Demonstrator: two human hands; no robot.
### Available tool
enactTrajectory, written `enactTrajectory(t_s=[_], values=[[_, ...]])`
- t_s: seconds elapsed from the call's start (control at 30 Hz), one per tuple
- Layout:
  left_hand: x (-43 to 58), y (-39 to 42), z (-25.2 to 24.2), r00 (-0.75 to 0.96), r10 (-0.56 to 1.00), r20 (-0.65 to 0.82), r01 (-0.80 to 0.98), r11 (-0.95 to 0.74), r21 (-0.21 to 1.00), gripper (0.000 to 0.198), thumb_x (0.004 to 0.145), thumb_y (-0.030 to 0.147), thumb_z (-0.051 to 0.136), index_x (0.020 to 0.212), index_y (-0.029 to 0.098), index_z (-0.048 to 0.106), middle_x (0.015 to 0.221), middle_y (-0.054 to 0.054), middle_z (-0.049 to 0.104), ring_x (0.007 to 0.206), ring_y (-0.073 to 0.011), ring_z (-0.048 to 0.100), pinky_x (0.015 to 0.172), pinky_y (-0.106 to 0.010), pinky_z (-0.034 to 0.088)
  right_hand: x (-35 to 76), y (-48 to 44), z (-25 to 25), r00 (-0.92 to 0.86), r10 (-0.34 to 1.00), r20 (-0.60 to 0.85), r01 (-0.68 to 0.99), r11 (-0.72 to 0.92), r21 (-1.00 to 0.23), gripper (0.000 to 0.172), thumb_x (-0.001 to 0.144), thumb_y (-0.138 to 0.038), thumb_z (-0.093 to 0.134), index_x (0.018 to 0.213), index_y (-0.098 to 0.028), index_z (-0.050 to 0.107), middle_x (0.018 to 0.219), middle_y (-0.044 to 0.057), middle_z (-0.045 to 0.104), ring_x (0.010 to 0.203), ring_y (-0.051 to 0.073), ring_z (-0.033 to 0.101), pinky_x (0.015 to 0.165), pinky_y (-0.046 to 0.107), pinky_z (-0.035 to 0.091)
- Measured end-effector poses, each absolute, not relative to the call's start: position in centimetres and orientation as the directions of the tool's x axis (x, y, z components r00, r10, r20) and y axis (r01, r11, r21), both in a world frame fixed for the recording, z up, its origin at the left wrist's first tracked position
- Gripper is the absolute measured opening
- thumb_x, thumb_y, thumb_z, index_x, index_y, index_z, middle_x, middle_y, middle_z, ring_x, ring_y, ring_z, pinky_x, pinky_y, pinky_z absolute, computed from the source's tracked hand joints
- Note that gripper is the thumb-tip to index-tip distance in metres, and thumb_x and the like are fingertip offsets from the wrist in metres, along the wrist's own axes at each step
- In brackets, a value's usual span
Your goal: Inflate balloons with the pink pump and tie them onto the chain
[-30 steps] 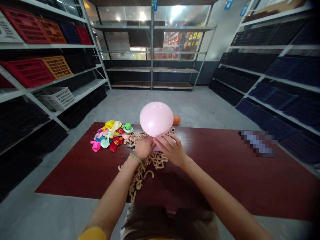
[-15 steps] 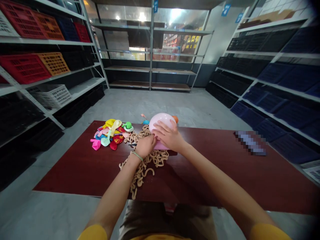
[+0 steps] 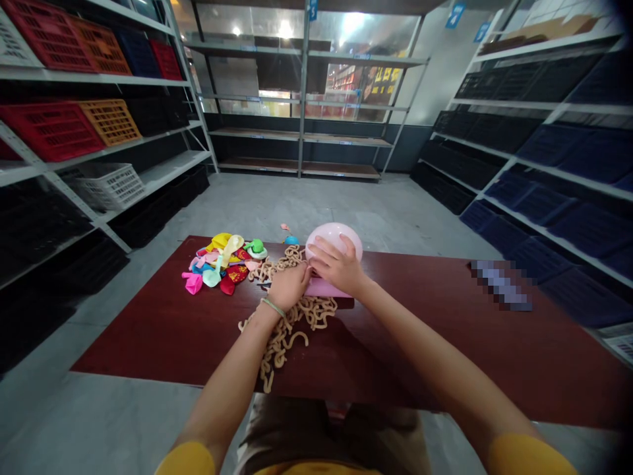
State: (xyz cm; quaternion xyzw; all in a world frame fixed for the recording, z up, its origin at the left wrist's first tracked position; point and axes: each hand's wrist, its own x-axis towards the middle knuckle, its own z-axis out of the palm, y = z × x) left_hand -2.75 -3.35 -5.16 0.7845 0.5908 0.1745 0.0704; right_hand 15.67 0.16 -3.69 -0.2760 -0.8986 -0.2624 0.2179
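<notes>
Sleeves: yellow cloth sleeves (image 3: 188, 462) are showing at the bottom edge, with bare forearms reaching forward.
Counter: a smooth dark red counter (image 3: 420, 343) is carrying everything and giving off a dull shine.
Chain: a tan chain (image 3: 281, 340) of chunky, curved links is lying in a loose heap, trailing toward the near edge.
Left hand: the left hand (image 3: 289, 285) is resting on the chain beside the balloon's near end, fingers curled closed. What they are pinching is hidden.
Right hand: the right hand (image 3: 340, 267) is lying flat on the balloon, fingers spread open.
Balloon: the pink balloon (image 3: 331, 235), round and glossy, is sitting on the counter under that palm, touching the chain.
Pile: limp, flat balloons (image 3: 222, 264) in many colours are lying left of the chain.
Shelves: metal shelves (image 3: 153, 175) are holding latticed plastic crates (image 3: 49, 128).
</notes>
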Motion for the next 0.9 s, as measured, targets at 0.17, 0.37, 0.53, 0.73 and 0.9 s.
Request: enactTrajectory(t_s=[0.17, 0.37, 0.53, 0.73, 0.9], values=[[-2.9, -3.3, -5.3, 0.280, 0.917, 0.286, 0.718, -0.397, 0.572, 0.043, 0.101, 0.042, 0.021, 0.081, 0.020, 0.053, 0.079, -0.005, 0.064, 0.077, -0.0193, 0.060, 0.071, -0.029, 0.040, 16.8, 0.3, -2.9, -0.763, 0.365, 0.534, 0.589, 0.732, 0.341, 0.024, 0.094, -0.019, 0.051, 0.108, -0.033, 0.065, 0.140, -0.003, 0.054, 0.136, 0.026, 0.041, 0.109, 0.061, 0.023], [-2.3, -3.1, -5.4, 0.185, 0.954, 0.236, 0.345, -0.288, 0.893, 0.039, 0.099, 0.037, 0.028, 0.067, 0.020, 0.045, 0.064, -0.002, 0.053, 0.062, -0.0150, 0.050, 0.063, -0.028, 0.041, 17.8, -0.4, -1.3, -0.763, 0.381, 0.522, 0.594, 0.733, 0.331, 0.033, 0.094, -0.017, 0.050, 0.118, -0.036, 0.061, 0.140, -0.004, 0.054, 0.134, 0.025, 0.043, 0.108, 0.056, 0.028], [-2.5, -3.3, -4.7, 0.267, 0.953, 0.146, 0.196, -0.202, 0.960, 0.035, 0.094, 0.044, 0.041, 0.077, 0.018, 0.058, 0.064, 0.001, 0.055, 0.048, -0.0104, 0.039, 0.048, -0.024, 0.033, 18.4, -1.4, -0.6, -0.767, 0.393, 0.507, 0.596, 0.729, 0.337, 0.036, 0.096, -0.017, 0.044, 0.124, -0.036, 0.055, 0.143, -0.003, 0.051, 0.136, 0.024, 0.041, 0.107, 0.055, 0.028], [-2.8, -3.3, -4.7, 0.264, 0.923, 0.279, 0.284, -0.351, 0.892, 0.034, 0.091, 0.042, 0.050, 0.075, 0.016, 0.065, 0.073, -0.002, 0.066, 0.065, -0.0134, 0.055, 0.066, -0.024, 0.042, 18.1, -4.5, -1.0, -0.748, 0.460, 0.479, 0.621, 0.740, 0.259, 0.048, 0.098, -0.020, 0.044, 0.142, -0.037, 0.037, 0.144, -0.002, 0.049, 0.137, 0.024, 0.039, 0.108, 0.052, 0.027], [-2.6, -3.3, -5.1, 0.190, 0.926, 0.326, 0.461, -0.378, 0.803, 0.031, 0.093, 0.036, 0.047, 0.080, 0.017, 0.067, 0.078, -0.002, 0.069, 0.076, -0.0156, 0.061, 0.074, -0.024, 0.042, 18.8, -7.8, -4.4, -0.749, 0.493, 0.443, 0.617, 0.763, 0.194, 0.038, 0.097, -0.021, 0.047, 0.131, -0.039, 0.050, 0.130, -0.005, 0.061, 0.128, 0.020, 0.046, 0.107, 0.046, 0.025]])
